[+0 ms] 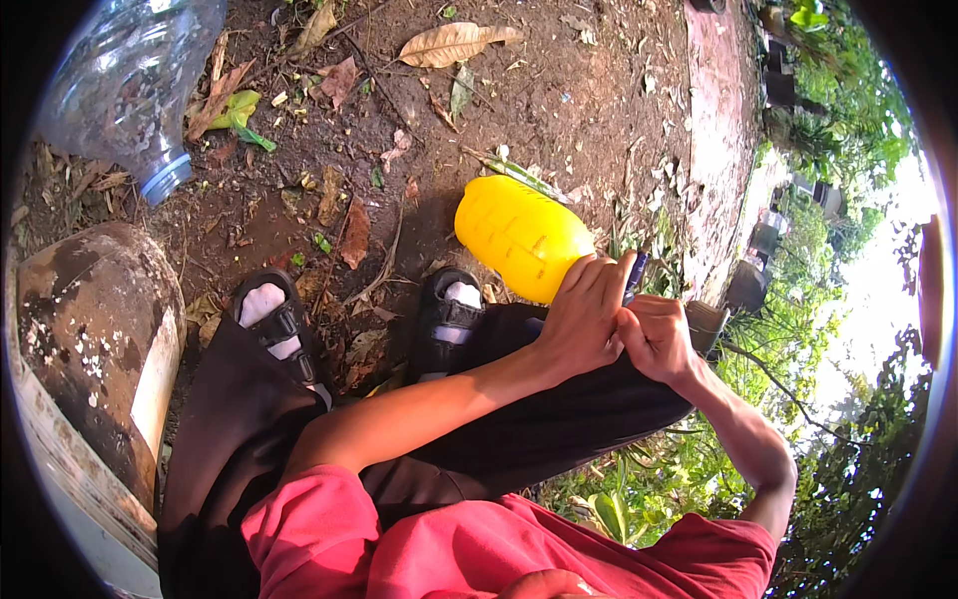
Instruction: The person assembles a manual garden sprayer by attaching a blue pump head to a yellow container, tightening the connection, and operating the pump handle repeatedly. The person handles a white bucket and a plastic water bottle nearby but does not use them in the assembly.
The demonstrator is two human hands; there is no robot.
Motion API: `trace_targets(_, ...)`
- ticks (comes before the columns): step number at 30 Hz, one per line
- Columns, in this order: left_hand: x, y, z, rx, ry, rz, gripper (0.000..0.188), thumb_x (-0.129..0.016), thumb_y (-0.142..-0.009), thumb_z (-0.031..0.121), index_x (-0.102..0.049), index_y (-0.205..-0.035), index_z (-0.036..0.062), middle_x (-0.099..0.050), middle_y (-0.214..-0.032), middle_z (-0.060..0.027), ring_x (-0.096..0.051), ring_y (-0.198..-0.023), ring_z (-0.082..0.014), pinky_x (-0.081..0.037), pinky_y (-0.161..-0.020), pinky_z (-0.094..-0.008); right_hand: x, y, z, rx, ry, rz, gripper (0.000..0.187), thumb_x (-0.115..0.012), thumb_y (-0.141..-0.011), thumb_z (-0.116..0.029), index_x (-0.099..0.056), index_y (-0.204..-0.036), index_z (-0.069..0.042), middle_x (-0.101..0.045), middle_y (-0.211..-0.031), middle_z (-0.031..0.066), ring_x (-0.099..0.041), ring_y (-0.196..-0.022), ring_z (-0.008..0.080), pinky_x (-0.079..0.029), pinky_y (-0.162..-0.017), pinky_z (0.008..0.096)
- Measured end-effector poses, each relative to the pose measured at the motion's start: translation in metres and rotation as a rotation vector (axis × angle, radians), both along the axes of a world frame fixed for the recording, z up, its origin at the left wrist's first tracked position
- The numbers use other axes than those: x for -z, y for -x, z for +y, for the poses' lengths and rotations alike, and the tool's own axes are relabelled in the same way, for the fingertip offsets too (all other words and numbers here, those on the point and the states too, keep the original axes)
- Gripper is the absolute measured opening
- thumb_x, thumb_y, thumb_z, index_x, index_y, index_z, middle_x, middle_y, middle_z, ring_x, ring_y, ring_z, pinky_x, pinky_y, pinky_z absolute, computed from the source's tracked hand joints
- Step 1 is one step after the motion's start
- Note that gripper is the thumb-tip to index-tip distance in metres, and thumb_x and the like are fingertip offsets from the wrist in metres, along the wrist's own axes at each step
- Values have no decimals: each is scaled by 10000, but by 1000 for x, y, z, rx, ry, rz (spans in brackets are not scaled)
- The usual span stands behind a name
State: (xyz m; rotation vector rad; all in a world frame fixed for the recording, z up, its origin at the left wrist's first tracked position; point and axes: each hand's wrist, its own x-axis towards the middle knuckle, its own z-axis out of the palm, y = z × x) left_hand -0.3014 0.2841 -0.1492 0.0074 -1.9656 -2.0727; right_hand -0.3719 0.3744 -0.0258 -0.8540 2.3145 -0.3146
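A yellow plastic bottle (524, 238) with raised marks on its side is held out in front of me, past my knee. My left hand (587, 317) is closed over the end of it nearest me, so that end is hidden. Right beside it, my right hand (659, 337) is curled into a fist, its thumb toward the left hand. A slim dark blue thing (636, 272), like a pen or a knife handle, sticks up between the two hands. Its lower end is hidden by the fingers, and it seems to be in the right hand.
A big clear plastic bottle (130, 95) with a blue neck ring lies at the upper left. Below it stands a stained brown block (95, 339). Dry leaves (459, 43) and twigs litter the damp soil around my sandals (282, 324). Green bushes (848, 100) fill the right.
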Motion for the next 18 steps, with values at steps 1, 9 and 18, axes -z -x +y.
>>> trace_targets(1,0,-4,0,35,14,1,813,-663,-674,79,-368,-1405,-121,-573,-1117,-217,-548,-1109,-365,-367,-1067,-459,-8,-6,2,7,-11,9,336,-605,-905,-30,-528,-577,-31,-514,-540,110,-499,-465,306,-397,-464,413)
trace_targets(9,0,-14,-7,48,17,-16,803,-707,-738,111,-362,-1439,-76,-552,-1139,-203,-534,-1097,-387,-376,-1030,-506,-132,-44,-9,189,22,37,474,-529,-933,-167,-409,-488,-53,-380,-481,52,-368,-443,239,-262,-453,377)
trace_targets(18,0,5,-14,-51,-41,-88,833,-694,-799,197,-310,-1488,-72,-551,-1154,-204,-531,-1137,-378,-358,-1057,-521,-110,-7,-15,-120,39,191,347,-560,-818,-82,-374,-525,-98,-343,-509,19,-311,-403,194,-213,-428,348)
